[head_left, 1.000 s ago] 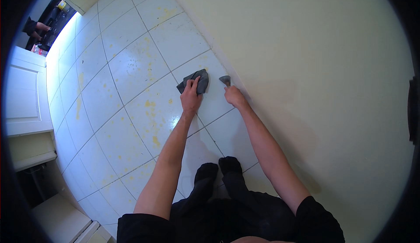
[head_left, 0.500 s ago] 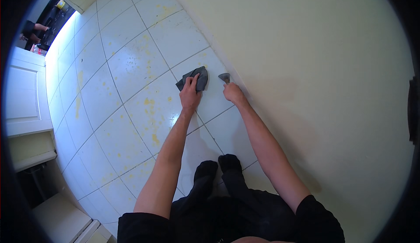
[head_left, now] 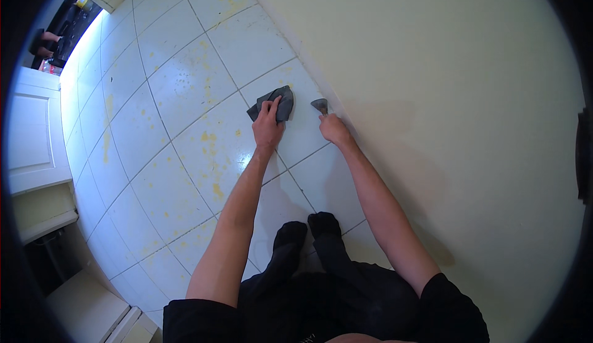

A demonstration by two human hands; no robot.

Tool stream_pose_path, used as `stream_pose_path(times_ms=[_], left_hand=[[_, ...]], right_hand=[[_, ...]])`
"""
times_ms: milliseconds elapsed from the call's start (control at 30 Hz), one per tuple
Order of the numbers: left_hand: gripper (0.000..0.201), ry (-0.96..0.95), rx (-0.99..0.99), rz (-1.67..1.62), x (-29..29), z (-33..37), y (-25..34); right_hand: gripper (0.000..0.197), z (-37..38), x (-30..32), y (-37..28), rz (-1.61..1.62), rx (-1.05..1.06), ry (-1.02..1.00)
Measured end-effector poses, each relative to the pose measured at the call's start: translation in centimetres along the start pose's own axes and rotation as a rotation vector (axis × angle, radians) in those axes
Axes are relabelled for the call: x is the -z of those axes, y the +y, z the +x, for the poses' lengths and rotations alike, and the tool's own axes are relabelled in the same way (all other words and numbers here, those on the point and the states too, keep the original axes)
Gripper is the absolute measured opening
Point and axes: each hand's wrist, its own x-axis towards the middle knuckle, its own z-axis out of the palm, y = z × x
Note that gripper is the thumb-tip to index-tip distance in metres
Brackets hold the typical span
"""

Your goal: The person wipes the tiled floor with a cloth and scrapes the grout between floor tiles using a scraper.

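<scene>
A dark grey cloth (head_left: 285, 103) lies bunched on the white tiled floor (head_left: 204, 111), with my left hand (head_left: 268, 128) gripping it and pressing it down. To its right, my right hand (head_left: 335, 129) is closed around a scraper (head_left: 319, 104). The scraper's wide, flat blade points away from me, close to the foot of the wall. Most of its handle is hidden in my fist. Yellow spots (head_left: 209, 137) are scattered over the tiles left of the cloth.
A pale wall (head_left: 457, 96) runs along my right side. White cabinets (head_left: 38, 134) line the left, one with an open dark space below. Beyond a doorway at the far left, another person's arms (head_left: 47, 43) show among dark things. My socked feet (head_left: 324, 224) stand close behind my hands.
My right hand with the scraper has shifted slightly right, toward the wall. My left hand still grips the cloth at almost the same place; the whole view has tilted a little.
</scene>
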Motion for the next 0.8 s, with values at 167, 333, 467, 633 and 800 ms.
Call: stream_pose_path(times_ms=[167,333,467,633,800], left_hand=[[0.063,-0.017,0.010,-0.011,-0.3,0.1,0.7],[0.063,-0.014,0.022,-0.024,-0.3,0.4,0.6],[0.063,-0.009,0.019,-0.022,-0.1,0.1,0.7],[0.063,-0.014,0.012,-0.023,-0.2,0.1,0.7],[0.062,-0.002,0.008,-0.043,-0.5,0.4,1.2]], right_hand=[[0.042,0.3,1.8,-1.9,0.052,-0.044,-0.072],[0.043,0.4,2.0,-2.0,0.097,-0.050,-0.098],[0.044,0.0,0.6,-0.4,0.054,-0.032,-0.069],[0.047,0.6,2.0,-3.7,0.186,-0.204,-0.138],[0.046,0.3,0.1,0.4,0.055,0.033,0.047]])
